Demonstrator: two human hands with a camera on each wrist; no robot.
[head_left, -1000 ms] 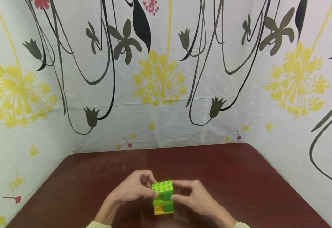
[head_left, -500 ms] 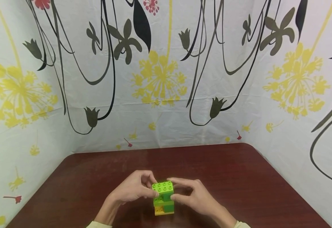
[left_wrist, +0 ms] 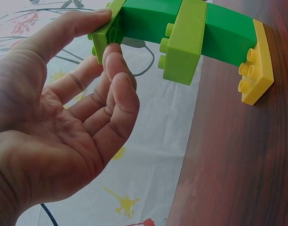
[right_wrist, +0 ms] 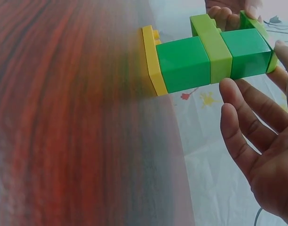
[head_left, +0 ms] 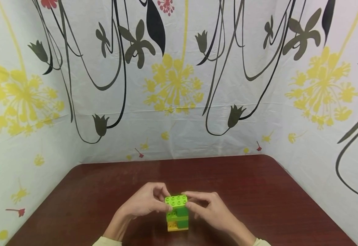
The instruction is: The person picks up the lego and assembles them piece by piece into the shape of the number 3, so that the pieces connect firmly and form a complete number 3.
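A tower of toy building bricks stands on the table between both hands. Its base is a thin yellow plate (left_wrist: 259, 70), followed by a dark green brick (left_wrist: 228, 35), a wider light green brick (left_wrist: 184, 44), a second dark green brick (right_wrist: 250, 52) and a thin light green plate (head_left: 176, 201) on top. My left hand (head_left: 145, 202) pinches the top plate's overhanging left end between thumb and fingers. On the other side, my right hand (head_left: 211, 209) holds the same plate's right end, thumb at the near corner and index finger at the far one. Its lower fingers spread beside the tower.
The dark red wooden table (head_left: 105, 184) has rounded far corners. Behind it and along both sides hangs a white curtain (head_left: 179, 136) printed with yellow, grey and red flowers.
My right thumb has risen from beside the upper dark green brick to the top plate's corner, and the right index finger has shifted over the plate's back edge. The left hand keeps its pinch.
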